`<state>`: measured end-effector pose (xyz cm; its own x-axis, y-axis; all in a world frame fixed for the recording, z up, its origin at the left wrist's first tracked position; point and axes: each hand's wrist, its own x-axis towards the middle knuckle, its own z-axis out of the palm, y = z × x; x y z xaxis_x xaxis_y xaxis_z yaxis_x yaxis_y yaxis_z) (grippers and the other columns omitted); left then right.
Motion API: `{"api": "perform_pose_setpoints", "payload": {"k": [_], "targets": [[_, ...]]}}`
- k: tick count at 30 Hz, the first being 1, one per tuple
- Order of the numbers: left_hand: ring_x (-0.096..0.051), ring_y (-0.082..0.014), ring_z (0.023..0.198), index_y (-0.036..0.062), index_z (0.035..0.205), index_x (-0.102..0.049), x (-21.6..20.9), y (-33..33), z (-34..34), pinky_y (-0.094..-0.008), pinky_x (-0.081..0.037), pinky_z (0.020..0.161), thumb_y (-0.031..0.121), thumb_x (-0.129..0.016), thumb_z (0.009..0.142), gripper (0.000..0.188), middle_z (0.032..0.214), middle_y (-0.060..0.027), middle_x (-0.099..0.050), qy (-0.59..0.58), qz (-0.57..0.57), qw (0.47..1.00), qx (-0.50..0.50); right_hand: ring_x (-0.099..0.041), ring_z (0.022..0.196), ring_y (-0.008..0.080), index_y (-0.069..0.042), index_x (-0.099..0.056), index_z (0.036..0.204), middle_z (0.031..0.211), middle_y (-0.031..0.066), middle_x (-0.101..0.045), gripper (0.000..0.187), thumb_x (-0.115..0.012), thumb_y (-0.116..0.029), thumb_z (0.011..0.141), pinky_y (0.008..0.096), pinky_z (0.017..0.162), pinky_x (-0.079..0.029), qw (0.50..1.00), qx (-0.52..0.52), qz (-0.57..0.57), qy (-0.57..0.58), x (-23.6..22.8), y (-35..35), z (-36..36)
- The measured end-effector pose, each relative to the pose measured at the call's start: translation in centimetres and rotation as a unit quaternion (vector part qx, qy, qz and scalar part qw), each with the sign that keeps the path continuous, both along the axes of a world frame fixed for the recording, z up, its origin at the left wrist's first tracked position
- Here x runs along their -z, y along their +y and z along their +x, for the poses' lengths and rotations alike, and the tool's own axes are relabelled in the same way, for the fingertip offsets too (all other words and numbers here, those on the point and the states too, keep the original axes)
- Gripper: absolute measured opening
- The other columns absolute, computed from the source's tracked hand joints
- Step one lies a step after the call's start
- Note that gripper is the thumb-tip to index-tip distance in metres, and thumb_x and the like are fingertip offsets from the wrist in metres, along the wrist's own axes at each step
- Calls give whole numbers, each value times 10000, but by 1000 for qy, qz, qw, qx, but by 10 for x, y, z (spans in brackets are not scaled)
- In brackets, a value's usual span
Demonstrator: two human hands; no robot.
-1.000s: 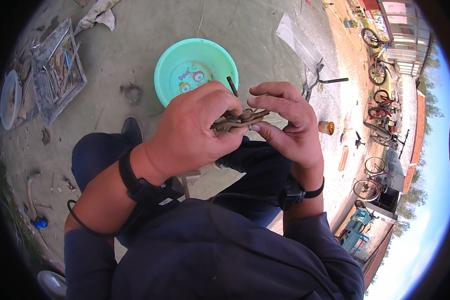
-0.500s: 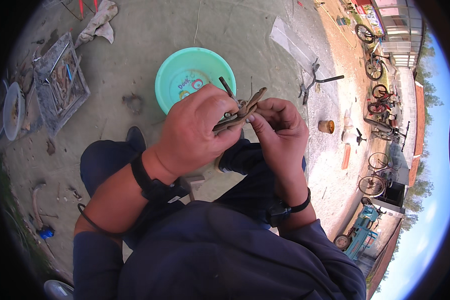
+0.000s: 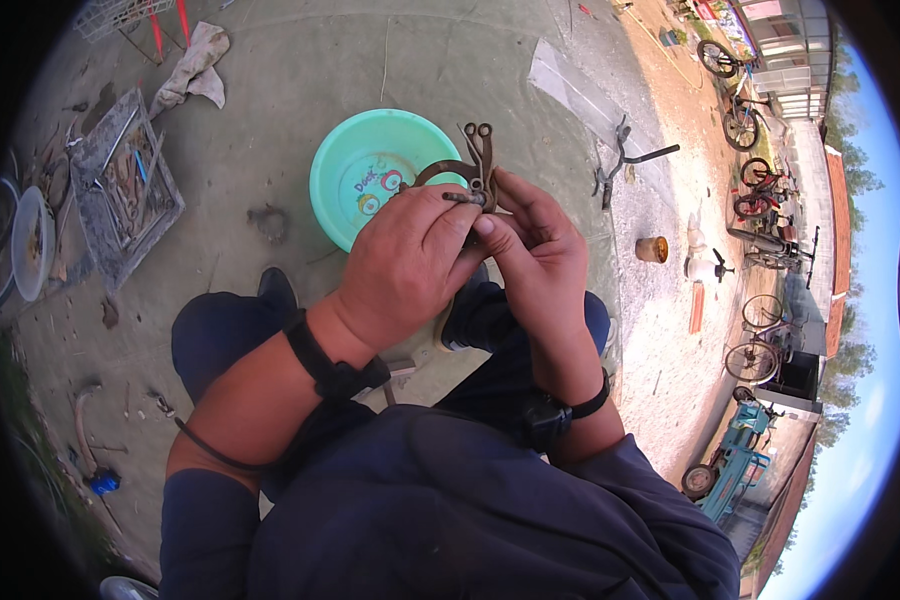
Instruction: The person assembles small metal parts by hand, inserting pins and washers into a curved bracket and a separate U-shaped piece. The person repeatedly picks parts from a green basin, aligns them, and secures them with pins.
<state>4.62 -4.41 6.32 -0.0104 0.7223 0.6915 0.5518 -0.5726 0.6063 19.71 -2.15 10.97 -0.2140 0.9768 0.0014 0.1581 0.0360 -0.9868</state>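
Observation:
A rusty bicycle brake caliper (image 3: 486,158) is held between both hands, in front of my lap. It has curved arms, small eyelets at the upper ends and a bolt through its middle. My left hand (image 3: 400,262) is closed on it from the left, thumb and forefinger by the bolt. From the right, my right hand (image 3: 542,245) pinches its lower part between thumb and fingers. The fingers cover much of the part. Just beyond the hands, a light green basin (image 3: 328,170) with a cartoon print inside rests on the ground.
On the left lie a grimy tray (image 3: 105,255) of tools, a round pale dish (image 3: 32,250) and a rag (image 3: 192,68). A bicycle handlebar (image 3: 642,158) and a rusty tin (image 3: 652,249) are to the right. Several bicycles and a blue cargo tricycle (image 3: 738,450) stand farther right.
The caliper has been turned in my hands, so its curved arms and eyelets now point up and away. Both hands have shifted slightly, and the view has moved a little.

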Motion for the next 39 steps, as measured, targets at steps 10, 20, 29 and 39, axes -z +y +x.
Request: {"api": "perform_pose_setpoints", "payload": {"k": [10, 20, 29, 39], "targets": [[-659, -338, 965, -27, 1079, -636, -11, -11, -4, -400, -551, 818, -1, -706, 787, 302, 1118, -167, -633, -27, -30, 998, 45, -661, 984, 110, 52, -545, 1328, 1147, 104, -692, 421, -659, 40, 923, 250, 870, -523, 999, -37, 11, 13, 0, 3, 12], [-682, -340, 904, -42, 1017, -619, -8, -9, -7, -387, -567, 774, -101, -592, 790, 236, 1084, -180, -669, -77, -43, 992, 86, -667, 1003, 120, 39, -568, 1313, 1115, 102, -706, 413, -655, 63, 910, 252, 856, -545, 997, -65, 44, -26, -5, 10, 19], [-686, -219, 885, -7, 1058, -609, 4, -3, -24, -314, -543, 757, -77, -570, 870, 204, 1034, -135, -683, -179, -164, 967, 81, -678, 1047, 150, 50, -563, 1308, 1132, 123, -701, 421, -659, 72, 899, 277, 900, -546, 982, -119, 74, -129, -1, 19, 36], [-653, -116, 896, -11, 1164, -602, 26, 15, -48, -256, -516, 802, 41, -592, 955, 216, 1038, -66, -682, -314, -269, 910, -21, -678, 1019, 134, 24, -590, 1297, 1124, 120, -714, 413, -687, 18, 896, 267, 868, -559, 984, -99, 45, -141, 35, 75, 78]]}}
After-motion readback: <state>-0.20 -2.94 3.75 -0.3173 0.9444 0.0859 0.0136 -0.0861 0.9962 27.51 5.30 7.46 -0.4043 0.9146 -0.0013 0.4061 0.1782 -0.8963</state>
